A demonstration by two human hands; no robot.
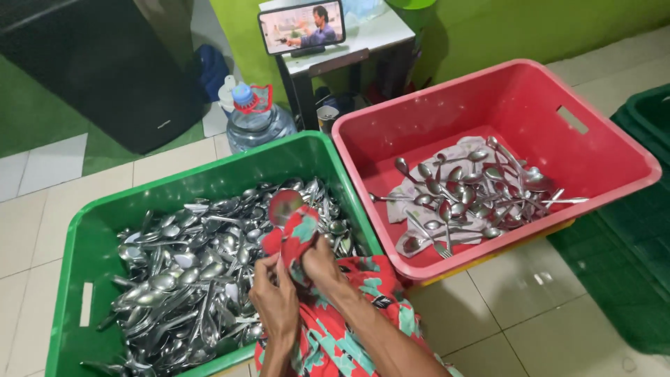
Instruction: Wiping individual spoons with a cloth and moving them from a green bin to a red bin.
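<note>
My left hand (276, 297) and my right hand (322, 269) are held together over the green crate (77, 241), both wrapped in a red and teal patterned cloth (296, 234). A metal spoon (285, 206) sticks up out of the cloth, its bowl reflecting red. My right hand grips the cloth around the spoon's handle; my left hand holds the cloth beside it. The green crate is full of several loose metal spoons (188, 276). The red crate (614, 143) to the right holds several spoons (481, 192) lying on a pale cloth.
A large water bottle (255, 119) stands behind the green crate. A phone playing video (301, 26) leans on a small table (370, 35). A dark green crate (638, 230) sits at the right edge. A black bin (105, 70) stands at the back left on the tiled floor.
</note>
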